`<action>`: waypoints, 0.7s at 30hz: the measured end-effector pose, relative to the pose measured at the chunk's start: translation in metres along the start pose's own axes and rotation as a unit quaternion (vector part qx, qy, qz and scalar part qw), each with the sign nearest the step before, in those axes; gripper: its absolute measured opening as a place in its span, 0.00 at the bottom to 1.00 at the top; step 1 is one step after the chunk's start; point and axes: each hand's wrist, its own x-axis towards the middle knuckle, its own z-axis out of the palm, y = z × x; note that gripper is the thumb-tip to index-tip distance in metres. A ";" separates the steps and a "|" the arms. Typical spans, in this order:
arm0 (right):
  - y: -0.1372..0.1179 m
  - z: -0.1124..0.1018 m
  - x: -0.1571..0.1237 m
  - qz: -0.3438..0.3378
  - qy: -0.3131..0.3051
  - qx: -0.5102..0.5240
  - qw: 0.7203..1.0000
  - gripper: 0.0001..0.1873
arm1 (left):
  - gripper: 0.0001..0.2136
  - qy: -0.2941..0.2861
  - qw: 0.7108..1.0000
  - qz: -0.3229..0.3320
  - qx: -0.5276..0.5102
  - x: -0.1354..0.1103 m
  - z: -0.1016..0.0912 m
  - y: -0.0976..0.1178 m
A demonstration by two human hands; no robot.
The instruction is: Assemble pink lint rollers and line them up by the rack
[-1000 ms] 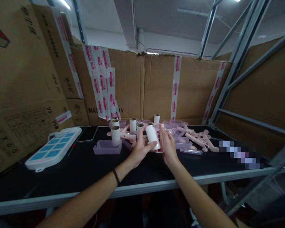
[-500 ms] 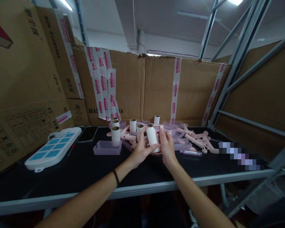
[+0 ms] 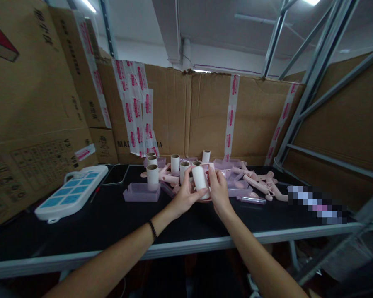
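Observation:
A white paper roll is gripped, slightly tilted, between the thumb and fingers of my left hand. Right beside it, the closed fingers of my right hand hold a pink plastic part, most of which is hidden by the hand and the roll. More white rolls with brown cardboard cores, such as this roll, stand upright behind and left of my hands. A translucent purple tray lies to the left of my left hand.
Pink plastic handles and purple cases are heaped at the right. Toward the left lie a white power strip and a phone. Cardboard walls enclose the black table, with a metal post at right.
My hands keep nearly the same pose around the roll and the pink part. The whole view has shifted slightly; nothing else has visibly moved.

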 end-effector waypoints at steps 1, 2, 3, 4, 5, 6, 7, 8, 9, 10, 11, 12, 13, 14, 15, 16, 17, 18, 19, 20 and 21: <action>-0.001 0.000 -0.001 -0.001 -0.005 -0.005 1.000 0.20 | 0.46 -0.002 1.000 0.004 0.003 0.000 0.000 0.001; -0.002 0.000 -0.001 0.000 -0.014 -0.009 1.000 0.20 | 0.46 -0.003 1.000 0.008 0.006 -0.001 0.000 0.002; -0.004 -0.001 -0.002 0.000 -0.023 -0.013 1.000 0.20 | 0.45 -0.005 1.000 0.013 0.010 -0.001 0.001 0.002; -0.006 -0.002 -0.002 -0.001 -0.033 -0.018 0.999 0.19 | 0.44 -0.009 1.000 0.015 0.015 -0.002 0.001 0.003; -0.009 -0.003 -0.003 -0.005 -0.042 -0.026 0.999 0.19 | 0.44 -0.013 1.000 0.017 0.021 -0.003 0.001 0.003; -0.012 -0.004 -0.003 -0.013 -0.050 -0.036 0.998 0.18 | 0.43 -0.018 0.999 0.017 0.026 -0.003 0.001 0.003; -0.015 -0.005 -0.003 -0.022 -0.057 -0.045 0.997 0.17 | 0.42 -0.025 0.999 0.016 0.031 -0.004 0.001 0.003; -0.018 -0.007 -0.003 -0.034 -0.062 -0.053 0.996 0.16 | 0.41 -0.032 0.999 0.017 0.036 -0.004 0.000 0.003; -0.020 -0.008 -0.003 -0.044 -0.068 -0.059 0.995 0.16 | 0.40 -0.037 0.998 0.021 0.041 -0.004 0.000 0.003; -0.022 -0.009 -0.002 -0.052 -0.072 -0.062 0.994 0.16 | 0.40 -0.041 0.998 0.026 0.047 -0.005 0.000 0.002; -0.022 -0.009 -0.002 -0.056 -0.074 -0.065 0.994 0.16 | 0.39 -0.044 0.997 0.029 0.054 -0.005 -0.001 0.002; -0.021 -0.010 -0.003 -0.058 -0.071 -0.071 0.993 0.16 | 0.39 -0.046 0.997 0.030 0.060 -0.005 -0.001 0.002; -0.020 -0.011 -0.003 -0.058 -0.064 -0.080 0.993 0.17 | 0.39 -0.049 0.996 0.029 0.065 -0.005 -0.001 0.002; -0.019 -0.011 -0.004 -0.059 -0.053 -0.092 0.993 0.17 | 0.39 -0.052 0.996 0.026 0.068 -0.006 -0.002 0.001; -0.017 -0.012 -0.006 -0.062 -0.039 -0.105 0.992 0.17 | 0.39 -0.057 0.996 0.022 0.069 -0.007 -0.002 0.001; -0.015 -0.013 -0.007 -0.066 -0.026 -0.118 0.990 0.17 | 0.39 -0.062 0.996 0.018 0.069 -0.008 -0.001 0.001; -0.014 -0.013 -0.009 -0.072 -0.016 -0.128 0.989 0.17 | 0.39 -0.065 0.995 0.016 0.068 -0.009 -0.001 0.000; -0.013 -0.014 -0.010 -0.079 -0.008 -0.135 0.988 0.17 | 0.38 -0.065 0.995 0.015 0.068 -0.010 0.000 0.000; -0.012 -0.014 -0.011 -0.084 -0.001 -0.138 0.987 0.16 | 0.38 -0.065 0.995 0.015 0.070 -0.010 0.000 -0.001; -0.012 -0.014 -0.012 -0.087 0.006 -0.138 0.987 0.16 | 0.38 -0.064 0.995 0.015 0.071 -0.010 0.000 -0.002; -0.011 -0.014 -0.012 -0.089 0.011 -0.137 0.987 0.16 | 0.38 -0.064 0.995 0.017 0.074 -0.010 0.000 -0.003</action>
